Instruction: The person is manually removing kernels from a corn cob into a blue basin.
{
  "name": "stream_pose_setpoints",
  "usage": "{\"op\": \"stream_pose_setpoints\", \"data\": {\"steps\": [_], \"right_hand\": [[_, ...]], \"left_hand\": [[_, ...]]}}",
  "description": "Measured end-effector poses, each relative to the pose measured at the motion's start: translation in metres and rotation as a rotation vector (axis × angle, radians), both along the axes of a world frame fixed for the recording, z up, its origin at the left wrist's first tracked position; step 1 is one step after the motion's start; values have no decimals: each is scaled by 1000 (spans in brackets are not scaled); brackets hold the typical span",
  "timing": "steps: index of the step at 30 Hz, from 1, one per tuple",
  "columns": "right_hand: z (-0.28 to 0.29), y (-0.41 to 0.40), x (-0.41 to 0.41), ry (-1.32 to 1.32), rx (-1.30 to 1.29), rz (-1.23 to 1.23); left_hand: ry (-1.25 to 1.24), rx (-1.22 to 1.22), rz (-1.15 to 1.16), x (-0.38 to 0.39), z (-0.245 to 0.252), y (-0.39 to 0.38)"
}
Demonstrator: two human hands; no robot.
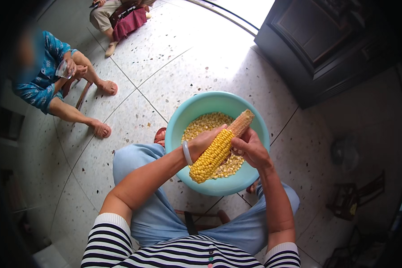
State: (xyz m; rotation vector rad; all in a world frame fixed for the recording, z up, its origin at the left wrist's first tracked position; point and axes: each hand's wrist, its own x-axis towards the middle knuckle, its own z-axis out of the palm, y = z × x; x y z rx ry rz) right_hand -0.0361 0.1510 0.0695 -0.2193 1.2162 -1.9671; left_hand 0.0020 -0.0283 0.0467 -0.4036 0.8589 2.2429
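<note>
Both my hands hold a corn cob (212,154) above a turquoise plastic basin (217,190). Yellow kernels cover its near, lower part, while the far end is stripped bare. My left hand (206,140), with a pale bangle (187,152) at the wrist, lies along the left side of the cob; its fingers are partly hidden beneath. My right hand (253,149) grips the cob from the right, its thumb at the border between kernels and bare cob. Loose corn kernels (209,122) cover the bottom of the basin, which stands on the floor between my knees.
A person in blue floral clothes (43,77) sits at the left holding a clear cup (64,69). Another seated person (104,16) is at the upper left, beside a dark red checked cloth (130,24). A dark wooden door (308,43) stands at the upper right, a small chair (346,201) at the lower right.
</note>
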Motion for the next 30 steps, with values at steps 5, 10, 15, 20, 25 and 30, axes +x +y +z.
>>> {"op": "stream_pose_setpoints", "data": {"steps": [5, 10, 15, 20, 25, 30], "right_hand": [[-3, 9, -4, 31, 5, 69], [-5, 12, -3, 53, -17, 70], [-1, 11, 1, 17, -22, 46], [-4, 12, -3, -41, -95, 52], [9, 10, -5, -20, -67, 28], [-6, 11, -6, 24, 14, 42]], "left_hand": [[8, -18, -59, 1, 7, 1], [-2, -17, -66, 2, 3, 2], [25, 34, -86, 1, 3, 1], [17, 81, -43, -3, -3, 1], [-23, -28, -13, -4, 16, 0], [-14, -96, 10, -3, 10, 3]]}}
